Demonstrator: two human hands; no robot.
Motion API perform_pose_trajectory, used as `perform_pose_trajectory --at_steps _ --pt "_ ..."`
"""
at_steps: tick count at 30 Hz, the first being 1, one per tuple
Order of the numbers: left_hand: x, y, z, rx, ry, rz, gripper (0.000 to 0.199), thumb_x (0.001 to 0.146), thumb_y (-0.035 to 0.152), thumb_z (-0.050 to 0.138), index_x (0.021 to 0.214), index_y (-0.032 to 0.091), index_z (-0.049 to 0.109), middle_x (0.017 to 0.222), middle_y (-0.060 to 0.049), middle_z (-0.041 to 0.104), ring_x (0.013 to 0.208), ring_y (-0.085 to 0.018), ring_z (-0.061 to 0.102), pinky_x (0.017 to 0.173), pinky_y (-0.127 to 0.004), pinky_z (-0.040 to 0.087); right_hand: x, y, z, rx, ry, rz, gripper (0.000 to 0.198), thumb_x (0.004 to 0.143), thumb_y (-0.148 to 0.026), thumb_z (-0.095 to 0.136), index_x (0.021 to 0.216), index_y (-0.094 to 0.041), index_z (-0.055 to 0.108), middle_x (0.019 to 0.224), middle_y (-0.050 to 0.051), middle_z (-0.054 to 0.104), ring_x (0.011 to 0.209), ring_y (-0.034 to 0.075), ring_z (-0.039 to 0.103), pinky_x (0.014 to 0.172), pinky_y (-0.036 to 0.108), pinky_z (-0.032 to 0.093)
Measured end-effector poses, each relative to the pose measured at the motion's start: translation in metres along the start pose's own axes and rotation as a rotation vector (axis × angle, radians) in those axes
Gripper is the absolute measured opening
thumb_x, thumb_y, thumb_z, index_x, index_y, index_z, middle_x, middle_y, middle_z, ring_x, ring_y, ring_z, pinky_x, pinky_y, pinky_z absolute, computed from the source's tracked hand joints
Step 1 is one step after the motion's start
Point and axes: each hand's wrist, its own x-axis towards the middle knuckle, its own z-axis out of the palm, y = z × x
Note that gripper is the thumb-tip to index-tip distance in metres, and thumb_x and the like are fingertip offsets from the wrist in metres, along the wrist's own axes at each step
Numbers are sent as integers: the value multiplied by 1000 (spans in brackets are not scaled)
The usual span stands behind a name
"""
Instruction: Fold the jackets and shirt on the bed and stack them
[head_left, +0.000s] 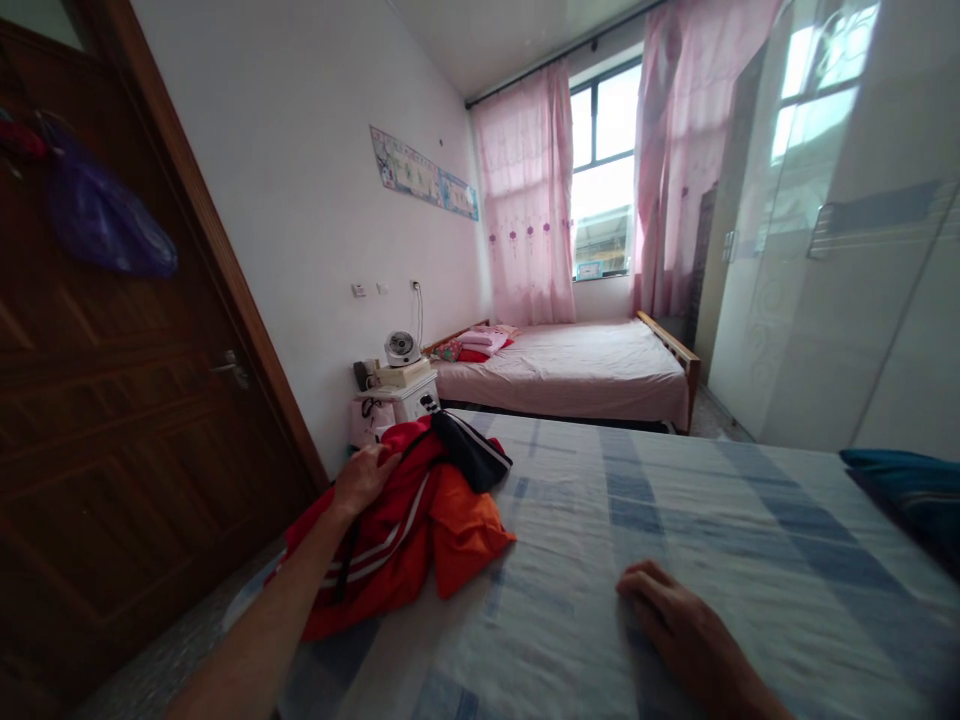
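Red cloth with white stripes makes up most of the clothes (390, 580) heaped on the near bed (562, 620), toward its left edge. Orange cloth (469, 530) lies at the right side of the heap, and a dark piece (472, 455) with a pale edge lies at the top, toward the far bed (577, 370). The left hand (365, 480) is on the upper left part of the red cloth, touching it, its fingers bent; the fingertips are lost in the folds, so I cannot tell how firmly they grip. The right hand (667, 610) is palm down at the blue and white sheet, well apart from the clothes, with its fingers loosely curled; its palm is hidden, so I cannot tell whether anything is under it. A dark blue-green cloth (907, 490) lies at the right edge of the near bed. Beyond, a small fan (403, 347) stands on the bedside cabinet (412, 400), beside the far bed. Pink curtains (525, 200) hang at the window (604, 150), and a purple bag (109, 215) hangs on the brown door (150, 430).
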Motion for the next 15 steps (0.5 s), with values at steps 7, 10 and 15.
perform_pose_trajectory --at_steps 7,10,15 --pt "29 15 -29 -391 86 -148 32 82 44 53 75 14 60 65 -1 64 62 -14 61 62 -29 50 -1 -5 -3 -12 -16 3 25 86 -27 37 84 -24 61 91 4 63 79 16 61 76 27 46" --pt "48 36 -69 -582 257 -175 35 89 44 44 96 12 58 84 -3 66 73 -13 63 67 -31 53 -1 -6 -4 -24 -41 0 27 88 -27 34 84 -23 60 91 5 63 80 16 61 78 29 46" --pt "48 105 -131 -781 385 -31 32 89 40 37 103 21 59 101 8 66 107 -20 58 75 -29 54 -1 1 -1 -10 -44 2 26 88 -28 34 86 -23 60 95 5 62 81 17 62 77 29 46"
